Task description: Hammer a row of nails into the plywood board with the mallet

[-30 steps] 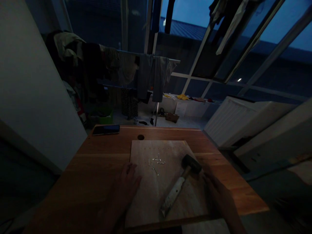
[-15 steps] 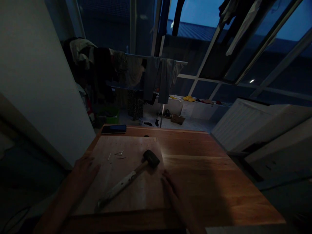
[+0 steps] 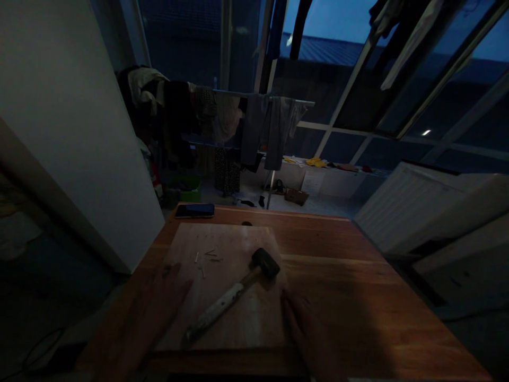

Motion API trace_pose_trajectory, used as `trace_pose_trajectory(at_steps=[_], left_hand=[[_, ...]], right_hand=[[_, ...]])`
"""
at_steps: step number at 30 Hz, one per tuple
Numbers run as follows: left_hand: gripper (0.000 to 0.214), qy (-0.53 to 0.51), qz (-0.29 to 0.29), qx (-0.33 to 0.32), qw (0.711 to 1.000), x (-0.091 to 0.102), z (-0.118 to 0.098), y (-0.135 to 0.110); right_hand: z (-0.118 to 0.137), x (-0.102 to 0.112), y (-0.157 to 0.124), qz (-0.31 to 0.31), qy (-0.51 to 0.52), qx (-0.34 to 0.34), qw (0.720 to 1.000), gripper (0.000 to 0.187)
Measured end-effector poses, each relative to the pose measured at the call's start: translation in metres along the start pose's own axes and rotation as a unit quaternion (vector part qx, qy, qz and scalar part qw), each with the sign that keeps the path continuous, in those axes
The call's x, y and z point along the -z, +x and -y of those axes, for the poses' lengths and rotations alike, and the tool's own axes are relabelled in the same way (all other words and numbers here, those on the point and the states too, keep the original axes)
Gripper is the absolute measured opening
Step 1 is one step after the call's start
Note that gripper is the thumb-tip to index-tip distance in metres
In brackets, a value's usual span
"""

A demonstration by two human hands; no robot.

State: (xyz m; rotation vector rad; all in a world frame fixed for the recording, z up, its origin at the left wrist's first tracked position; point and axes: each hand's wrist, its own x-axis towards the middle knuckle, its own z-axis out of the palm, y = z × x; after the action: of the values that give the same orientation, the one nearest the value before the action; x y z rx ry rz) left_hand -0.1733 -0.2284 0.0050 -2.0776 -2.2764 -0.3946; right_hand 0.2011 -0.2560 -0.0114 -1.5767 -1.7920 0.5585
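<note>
A thin light wooden board (image 3: 234,239) lies on the table, with a black-headed mallet (image 3: 265,263) resting across it, its worn white-painted handle toward me. Several small nails (image 3: 214,260) are scattered on the board's left half. My left hand (image 3: 165,297) lies with fingers spread over the board's left side, slightly blurred. At the right edge of the board, my right hand (image 3: 302,321) rests with its fingers stretched forward and touching or close beside the edge; dim light hides the exact contact. Neither hand holds the mallet or a nail.
A phone (image 3: 194,210) lies at the far left of the wooden table (image 3: 338,286), and a small dark round thing (image 3: 247,223) sits behind the board. Beyond the table stands a drying rack with clothes (image 3: 254,127). A white wall panel (image 3: 79,132) rises at left.
The view has shifted a little. The board, with the mallet on it, has moved slightly right on the table. My left hand has come further over the board, and a nail lies differently.
</note>
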Motion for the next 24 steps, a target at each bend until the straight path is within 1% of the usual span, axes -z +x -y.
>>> trace_pose_trajectory(at_steps=[3, 6, 8, 10, 13, 15, 17, 19, 21, 24], left_hand=[[0.048, -0.003, 0.040, -0.032, 0.999, -0.008, -0.029, -0.013], [0.050, -0.028, 0.061, -0.051, 0.996, -0.011, -0.053, -0.020], [0.048, -0.035, 0.067, -0.080, 0.994, -0.011, -0.063, -0.018], [0.045, -0.030, 0.050, -0.107, 0.992, -0.013, -0.072, -0.011], [0.049, -0.031, -0.002, -0.142, 0.989, -0.020, -0.090, 0.012], [0.056, -0.051, -0.006, -0.188, 0.981, -0.028, -0.107, 0.030], [0.063, -0.068, 0.035, -0.250, 0.965, -0.037, -0.126, 0.046], [0.066, -0.087, 0.079, -0.316, 0.941, -0.045, -0.145, 0.054], [0.065, -0.113, 0.106, -0.377, 0.913, -0.049, -0.162, 0.053], [0.058, -0.167, 0.127, -0.430, 0.878, -0.048, -0.182, 0.040]], right_hand=[[-0.029, 0.026, -0.005, -0.015, -0.031, -0.046, 0.998, 0.043], [-0.051, 0.050, -0.013, -0.038, -0.049, -0.082, 0.995, 0.047], [-0.059, 0.060, -0.017, -0.055, -0.065, -0.089, 0.992, 0.047], [-0.061, 0.063, -0.020, -0.084, -0.087, -0.081, 0.989, 0.044], [-0.047, 0.054, -0.018, -0.133, -0.084, -0.072, 0.985, 0.043], [-0.028, 0.043, -0.012, -0.116, -0.043, -0.075, 0.989, 0.047], [-0.007, 0.034, -0.003, -0.047, -0.011, -0.082, 0.995, 0.051], [0.013, 0.027, 0.008, -0.003, 0.009, -0.080, 0.997, 0.051], [0.025, 0.023, 0.019, 0.029, 0.024, -0.068, 0.997, 0.046], [0.028, 0.020, 0.028, 0.042, 0.038, -0.070, 0.996, 0.040]])
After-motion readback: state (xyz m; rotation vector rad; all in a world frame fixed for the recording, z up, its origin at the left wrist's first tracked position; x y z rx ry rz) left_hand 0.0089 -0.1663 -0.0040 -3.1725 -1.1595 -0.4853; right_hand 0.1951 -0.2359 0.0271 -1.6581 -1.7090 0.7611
